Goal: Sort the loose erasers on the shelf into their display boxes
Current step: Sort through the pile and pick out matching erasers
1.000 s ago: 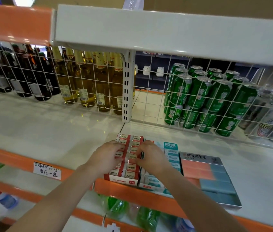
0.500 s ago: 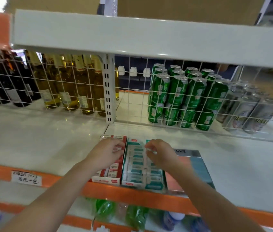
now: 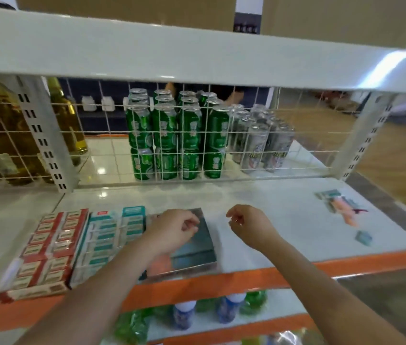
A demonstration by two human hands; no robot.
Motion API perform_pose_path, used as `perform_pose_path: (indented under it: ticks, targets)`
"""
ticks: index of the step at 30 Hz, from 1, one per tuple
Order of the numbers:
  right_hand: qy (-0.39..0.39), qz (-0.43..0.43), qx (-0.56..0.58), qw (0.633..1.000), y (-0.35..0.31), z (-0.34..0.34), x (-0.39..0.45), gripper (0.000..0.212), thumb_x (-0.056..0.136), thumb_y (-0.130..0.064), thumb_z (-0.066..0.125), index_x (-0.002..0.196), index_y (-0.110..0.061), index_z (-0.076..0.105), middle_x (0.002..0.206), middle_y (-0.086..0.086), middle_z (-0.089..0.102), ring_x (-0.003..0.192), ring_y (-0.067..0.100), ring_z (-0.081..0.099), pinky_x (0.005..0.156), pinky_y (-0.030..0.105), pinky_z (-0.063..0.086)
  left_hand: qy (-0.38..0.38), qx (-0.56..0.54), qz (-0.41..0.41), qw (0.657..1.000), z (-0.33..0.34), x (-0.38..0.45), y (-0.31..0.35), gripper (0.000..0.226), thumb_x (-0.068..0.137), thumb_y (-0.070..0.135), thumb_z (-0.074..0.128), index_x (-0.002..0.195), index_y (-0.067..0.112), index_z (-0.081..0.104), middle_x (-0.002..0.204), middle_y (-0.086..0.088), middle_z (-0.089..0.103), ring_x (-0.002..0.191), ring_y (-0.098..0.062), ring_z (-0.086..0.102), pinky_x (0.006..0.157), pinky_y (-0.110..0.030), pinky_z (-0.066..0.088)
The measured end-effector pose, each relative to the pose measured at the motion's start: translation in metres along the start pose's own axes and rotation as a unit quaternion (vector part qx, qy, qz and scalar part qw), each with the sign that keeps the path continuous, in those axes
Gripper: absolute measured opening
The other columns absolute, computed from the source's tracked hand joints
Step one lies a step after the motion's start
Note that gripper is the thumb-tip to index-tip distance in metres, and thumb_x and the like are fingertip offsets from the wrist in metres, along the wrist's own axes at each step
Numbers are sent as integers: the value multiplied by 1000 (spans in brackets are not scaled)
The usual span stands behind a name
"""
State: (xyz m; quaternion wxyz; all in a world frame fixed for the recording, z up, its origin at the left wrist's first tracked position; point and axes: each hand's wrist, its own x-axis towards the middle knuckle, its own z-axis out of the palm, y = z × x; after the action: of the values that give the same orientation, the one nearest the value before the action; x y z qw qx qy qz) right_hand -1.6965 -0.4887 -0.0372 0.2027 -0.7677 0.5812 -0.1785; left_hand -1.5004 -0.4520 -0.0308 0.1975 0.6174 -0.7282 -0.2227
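Three cardboard display boxes side by side at the front edge of the white shelf (image 3: 259, 202): red-and-white box of small wrapped erasers (image 3: 45, 250) at the left, teal-and-white box of wrapped erasers (image 3: 107, 235) in the middle, grey-rimmed box of large salmon and blue block erasers (image 3: 197, 247) at the right. Boxes touching or nearly so.

Loose erasers well apart from the boxes, at the far right of the shelf: a blurred cluster of salmon and teal loose erasers (image 3: 341, 205) near the back corner, and a single small teal loose eraser (image 3: 363, 237) nearer the front edge.

Left hand (image 3: 172, 232) above the grey-rimmed box, fingers loosely curled, nothing visibly held. Right hand (image 3: 249, 225) over bare shelf just right of that box, fingers loosely curled, likewise holding nothing visible. Contact with box or shelf not determinable because of motion blur.

Step in hand, as judged: reach to the right for the loose pieces.

Procedure for a clean result:
- Extend the right hand toward the single teal eraser first; nearest, least reach.
- Pinch by the long sides, not the wrapper ends.
- Match colour and size before placing: salmon blocks probably to the grey-rimmed box; destination of teal pieces to be confirmed on closer view.
- Steady the receiving box with the left hand to avoid pushing it over the orange shelf lip (image 3: 346, 265).
- Seat each piece flat, in line with its row.
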Motion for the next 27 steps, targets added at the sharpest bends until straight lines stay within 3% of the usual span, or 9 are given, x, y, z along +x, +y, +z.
perform_pose_path:
  ticks: [5,12,17,20,27]
  targets:
    - [11,37,-11,999,57,-30,-15,25,87,-11,54,110,-13,63,103,7,62,93,20,57,73,21,37,-34,35,48,998,37,30,41,18,90,22,55,103,14,67,103,0,65,85,-9,54,72,-19,40]
    - [24,83,-32,996,124,-66,-30,27,87,-13,53,112,-15,63,104,4,63,96,18,57,72,19,35,-94,69,79,990,85,66,80,19,92,24,53,101,14,66,105,-1,64,95,-16,58,82,-28,45]
    - [40,124,-32,991,170,-90,-36,28,88,-14,53,114,-16,61,108,3,62,99,17,57,80,22,41,-67,110,86,988,116,94,110,20,91,25,50,103,19,65,110,1,64,103,-16,57,82,-24,42]
    - [55,151,-44,986,197,-104,-39,28,89,-16,54,116,-17,60,112,1,61,101,15,57,81,21,41,-47,128,90,987,134,112,129,27,92,29,47,114,21,60,119,0,57,111,-18,53,91,-27,42]
    - [108,221,-44,968,253,-127,-33,34,85,-25,62,117,-14,59,116,4,59,101,18,57,80,23,40,-63,106,90,988,169,148,170,35,92,30,49,125,20,52,127,-4,50,117,-22,49,97,-31,40]
